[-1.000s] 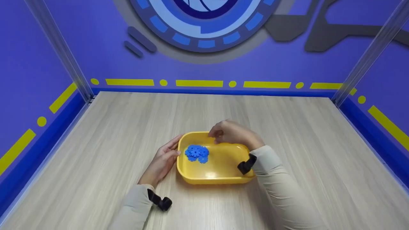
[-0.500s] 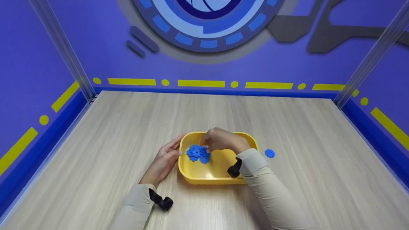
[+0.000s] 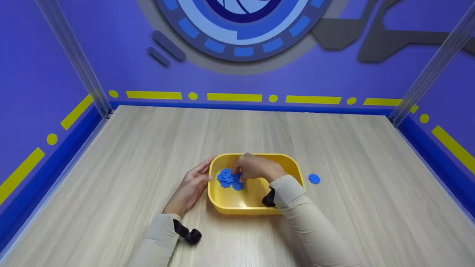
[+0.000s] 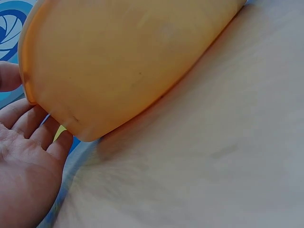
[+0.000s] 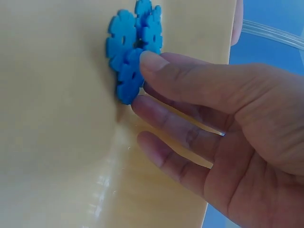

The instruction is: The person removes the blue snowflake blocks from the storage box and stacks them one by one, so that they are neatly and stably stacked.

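Note:
My left hand holds the left end of a yellow plastic bin, thumb at the rim and fingers against the outer wall. In the left wrist view, the bin's outside wall meets those fingers. My right hand reaches into the bin, at a small pile of blue snowflake discs. In the right wrist view, its thumb and fingers pinch at a notched blue disc at the edge of the pile. Part of the pile is hidden behind the fingers.
A single blue snowflake disc lies on the wooden table, just right of the bin. Purple panels with yellow marks stand behind the table and at both sides.
My right hand has moved from above the bin's back rim down and left to the disc pile. The disc on the table has come into sight from behind the right sleeve. The left hand stays put.

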Demonstrator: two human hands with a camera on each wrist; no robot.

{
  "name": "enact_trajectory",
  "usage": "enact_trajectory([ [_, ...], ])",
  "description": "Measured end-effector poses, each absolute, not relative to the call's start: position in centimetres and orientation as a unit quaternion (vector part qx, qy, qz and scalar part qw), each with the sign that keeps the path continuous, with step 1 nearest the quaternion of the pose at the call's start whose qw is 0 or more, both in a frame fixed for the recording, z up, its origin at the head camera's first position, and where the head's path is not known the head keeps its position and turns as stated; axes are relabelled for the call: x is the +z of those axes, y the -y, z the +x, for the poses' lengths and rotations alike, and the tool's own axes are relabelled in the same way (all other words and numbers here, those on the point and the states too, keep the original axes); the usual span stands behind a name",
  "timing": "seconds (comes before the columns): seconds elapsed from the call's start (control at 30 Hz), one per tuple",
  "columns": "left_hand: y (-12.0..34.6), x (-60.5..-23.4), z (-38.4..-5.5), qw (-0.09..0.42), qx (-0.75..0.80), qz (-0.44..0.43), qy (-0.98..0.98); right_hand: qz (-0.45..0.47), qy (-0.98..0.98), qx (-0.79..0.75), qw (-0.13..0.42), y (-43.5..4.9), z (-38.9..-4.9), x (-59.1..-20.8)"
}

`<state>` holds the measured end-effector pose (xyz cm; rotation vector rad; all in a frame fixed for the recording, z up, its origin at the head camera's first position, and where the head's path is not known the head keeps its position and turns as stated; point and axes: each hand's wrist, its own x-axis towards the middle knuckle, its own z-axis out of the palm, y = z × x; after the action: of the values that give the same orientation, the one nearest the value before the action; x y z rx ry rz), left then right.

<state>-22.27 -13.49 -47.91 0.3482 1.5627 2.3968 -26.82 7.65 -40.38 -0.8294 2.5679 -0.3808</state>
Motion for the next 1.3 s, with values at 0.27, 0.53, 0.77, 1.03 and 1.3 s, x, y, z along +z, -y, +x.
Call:
enact_trajectory([
  [0.27,13.5,-47.9,-22.2,0.129,0.827,0.121,-0.534,-0.301,-0.921,-0.141,0.202,-7.6,-26.8,-40.7],
  [0.53,13.6,-48.0,-22.3,0.129,0.825,0.123,-0.537,-0.319,-0.916,-0.145,0.196,-7.7,-26.8,-41.1],
  [0.77,13.5,-47.9,-22.2,0.128,0.826,0.121,-0.536,-0.319,-0.918,-0.13,0.198,-7.7,-26.6,-41.0],
  [1.03,13.5,-47.8,-22.3,0.127,0.826,0.116,-0.537,-0.315,-0.916,-0.138,0.205,-8.1,-26.7,-40.6],
  [1.3,13.5,-47.8,-22.2,0.122,0.827,0.106,-0.539,-0.308,-0.917,-0.136,0.212,-8.5,-26.5,-39.7],
])
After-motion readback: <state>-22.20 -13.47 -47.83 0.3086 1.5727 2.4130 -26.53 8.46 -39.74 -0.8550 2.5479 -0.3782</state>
